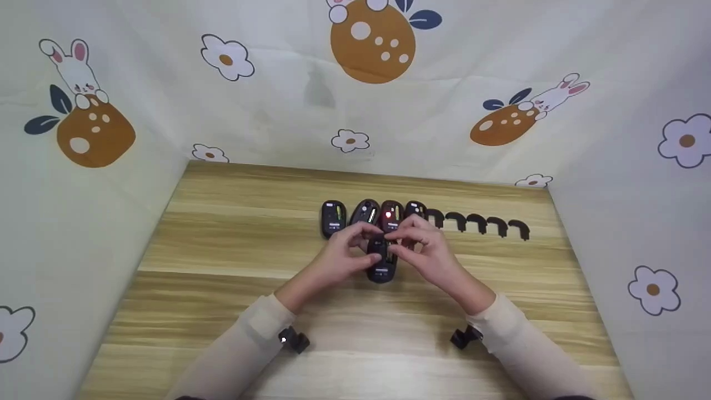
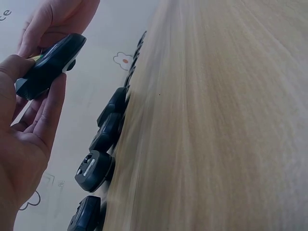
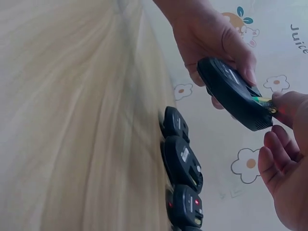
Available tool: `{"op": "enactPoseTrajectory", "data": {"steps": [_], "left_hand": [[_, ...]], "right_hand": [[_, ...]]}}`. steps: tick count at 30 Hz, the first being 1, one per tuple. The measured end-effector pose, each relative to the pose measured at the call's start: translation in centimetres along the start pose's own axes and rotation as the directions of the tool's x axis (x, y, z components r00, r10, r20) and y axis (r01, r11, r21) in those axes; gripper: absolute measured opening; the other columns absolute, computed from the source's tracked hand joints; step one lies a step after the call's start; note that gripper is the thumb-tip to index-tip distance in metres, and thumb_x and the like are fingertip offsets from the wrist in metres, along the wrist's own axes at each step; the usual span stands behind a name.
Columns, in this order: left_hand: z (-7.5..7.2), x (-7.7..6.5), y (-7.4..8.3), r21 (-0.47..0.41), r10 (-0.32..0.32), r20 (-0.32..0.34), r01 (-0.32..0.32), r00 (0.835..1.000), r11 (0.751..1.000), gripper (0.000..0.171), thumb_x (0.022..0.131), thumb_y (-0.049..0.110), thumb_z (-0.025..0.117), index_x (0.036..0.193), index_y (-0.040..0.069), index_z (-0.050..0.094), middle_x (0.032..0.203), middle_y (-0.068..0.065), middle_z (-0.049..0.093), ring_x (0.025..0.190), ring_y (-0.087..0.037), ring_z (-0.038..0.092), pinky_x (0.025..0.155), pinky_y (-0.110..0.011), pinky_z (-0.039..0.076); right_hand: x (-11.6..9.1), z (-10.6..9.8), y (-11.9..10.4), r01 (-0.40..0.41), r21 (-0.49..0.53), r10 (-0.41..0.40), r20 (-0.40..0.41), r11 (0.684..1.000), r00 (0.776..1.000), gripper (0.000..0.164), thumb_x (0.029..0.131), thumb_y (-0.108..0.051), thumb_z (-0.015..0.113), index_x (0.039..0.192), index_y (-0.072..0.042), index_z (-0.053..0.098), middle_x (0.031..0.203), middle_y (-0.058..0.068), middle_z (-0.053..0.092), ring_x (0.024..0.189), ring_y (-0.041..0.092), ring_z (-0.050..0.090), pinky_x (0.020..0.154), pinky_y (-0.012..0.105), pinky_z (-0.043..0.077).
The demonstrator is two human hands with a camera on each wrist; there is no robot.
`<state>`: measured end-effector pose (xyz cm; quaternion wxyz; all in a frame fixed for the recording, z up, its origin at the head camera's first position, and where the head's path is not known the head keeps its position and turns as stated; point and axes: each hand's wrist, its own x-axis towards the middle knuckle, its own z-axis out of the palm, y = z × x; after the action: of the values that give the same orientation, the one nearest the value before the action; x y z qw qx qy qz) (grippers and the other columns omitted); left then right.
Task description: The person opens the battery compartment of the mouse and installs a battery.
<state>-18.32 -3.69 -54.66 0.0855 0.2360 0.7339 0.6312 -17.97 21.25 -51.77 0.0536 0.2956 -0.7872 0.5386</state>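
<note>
A black computer mouse (image 1: 380, 272) is held underside up above the table, its battery slot uncovered. My left hand (image 1: 347, 253) grips it by the sides, thumb on the underside and fingers beneath, as the left wrist view shows. A green and yellow battery (image 3: 263, 101) sticks partly out of the slot. My right hand (image 1: 427, 250) has its thumb and fingertips at the battery's outer end, pinching it; the other fingers of this hand (image 3: 284, 159) curl close to the mouse's end.
Behind the hands, several more mice lie underside up in a row, among them one at the left end (image 1: 333, 219) and one with a red light (image 1: 391, 215). Several curved black battery covers (image 1: 476, 222) continue the row rightward. Patterned cloth walls (image 1: 278, 122) surround the wooden table (image 1: 222, 233).
</note>
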Motion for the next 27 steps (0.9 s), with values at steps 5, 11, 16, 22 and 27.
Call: {"op": "enactPoseTrajectory", "data": {"steps": [5, 11, 16, 22, 27], "left_hand": [[0.0, -0.1, 0.0, 0.004, 0.029, -0.017, -0.029, 0.999, 1.0, 0.047, 0.094, 0.008, 0.087, 0.137, 0.011, 0.069, 0.126, -0.003, 0.075, 0.103, -0.024, 0.07, 0.106, -0.046, 0.059], [-0.1, -0.1, 0.0, 0.025, 0.059, -0.032, -0.058, 0.998, 0.998, 0.046, 0.094, 0.01, 0.087, 0.136, 0.012, 0.07, 0.125, -0.001, 0.075, 0.101, -0.024, 0.07, 0.106, -0.046, 0.058], [0.0, -0.2, 0.1, 0.034, 0.066, -0.037, -0.064, 0.997, 0.997, 0.045, 0.094, 0.008, 0.087, 0.135, 0.012, 0.07, 0.125, 0.0, 0.074, 0.102, -0.025, 0.07, 0.107, -0.047, 0.058], [0.1, -0.1, 0.0, 0.017, 0.072, -0.028, -0.072, 0.997, 0.997, 0.045, 0.092, 0.008, 0.088, 0.134, 0.011, 0.071, 0.126, 0.0, 0.075, 0.102, -0.023, 0.068, 0.104, -0.052, 0.058], [0.2, -0.1, -0.1, 0.018, 0.07, -0.03, -0.07, 0.997, 0.997, 0.044, 0.092, 0.007, 0.089, 0.133, 0.009, 0.072, 0.125, -0.001, 0.075, 0.099, -0.021, 0.068, 0.1, -0.053, 0.059]], "right_hand": [[-0.3, 0.7, -0.1, -0.13, 0.111, 0.131, -0.003, 0.985, 0.991, 0.031, 0.097, -0.001, 0.082, 0.127, -0.002, 0.077, 0.12, 0.014, 0.071, 0.102, 0.023, 0.07, 0.086, 0.029, 0.062], [-0.5, 1.4, -0.3, -0.341, 0.247, 0.35, 0.008, 0.907, 0.937, 0.031, 0.101, -0.003, 0.078, 0.132, 0.001, 0.073, 0.123, 0.015, 0.076, 0.112, 0.031, 0.071, 0.095, 0.032, 0.063], [-0.4, 1.9, -0.3, -0.351, 0.3, 0.368, -0.001, 0.887, 0.93, 0.03, 0.1, 0.001, 0.077, 0.129, 0.005, 0.071, 0.121, 0.015, 0.074, 0.112, 0.03, 0.07, 0.099, 0.035, 0.063], [-0.4, 2.2, -0.2, -0.322, 0.323, 0.349, -0.028, 0.89, 0.937, 0.024, 0.097, 0.008, 0.074, 0.121, 0.008, 0.071, 0.11, 0.014, 0.074, 0.101, 0.02, 0.069, 0.091, 0.029, 0.064], [-0.4, 2.5, -0.1, -0.299, 0.306, 0.329, -0.05, 0.904, 0.943, 0.024, 0.096, 0.013, 0.071, 0.119, 0.008, 0.071, 0.109, 0.015, 0.073, 0.096, 0.014, 0.068, 0.087, 0.027, 0.063]]}}
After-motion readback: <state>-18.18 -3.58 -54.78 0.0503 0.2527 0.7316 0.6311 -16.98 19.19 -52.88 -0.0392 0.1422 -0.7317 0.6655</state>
